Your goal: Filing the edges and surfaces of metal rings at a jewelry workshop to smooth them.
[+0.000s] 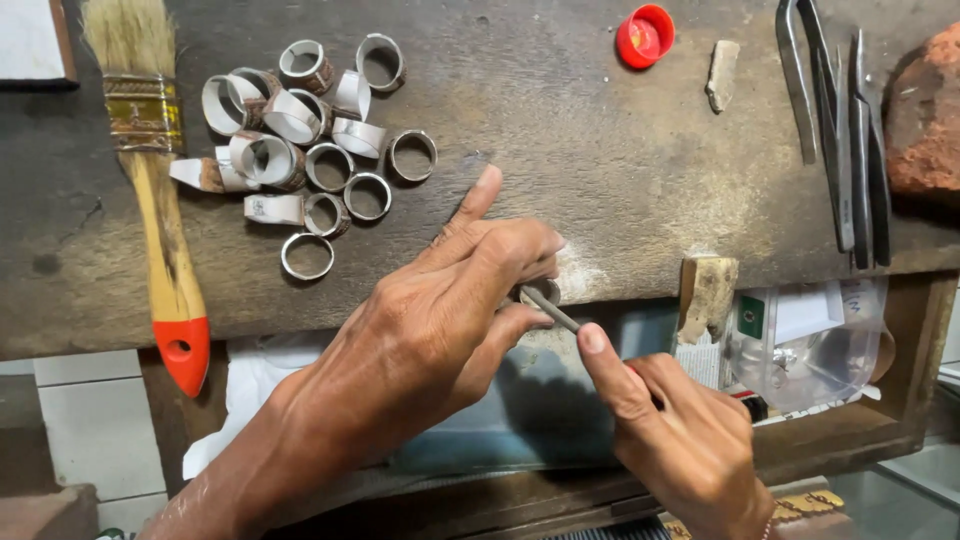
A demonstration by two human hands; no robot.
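I see a dark, scuffed wooden worktop point(600, 150). Far left on it: paintbrush point(150, 190) with a yellow handle and red tip. Next to it, a cluster of metal ring bands point(310, 140), some touching. Top centre: red bottle cap point(644, 36), small pale stone chip point(721, 74) just beside. Right: tweezers point(835, 120), then a reddish brick lump point(925, 115) at the edge.

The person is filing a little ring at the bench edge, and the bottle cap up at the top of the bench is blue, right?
Not quite: the bottle cap is red, not blue, as the head view shows. The rest holds: the left hand pinches a small ring at the bench edge while the right hand holds a thin file against it.
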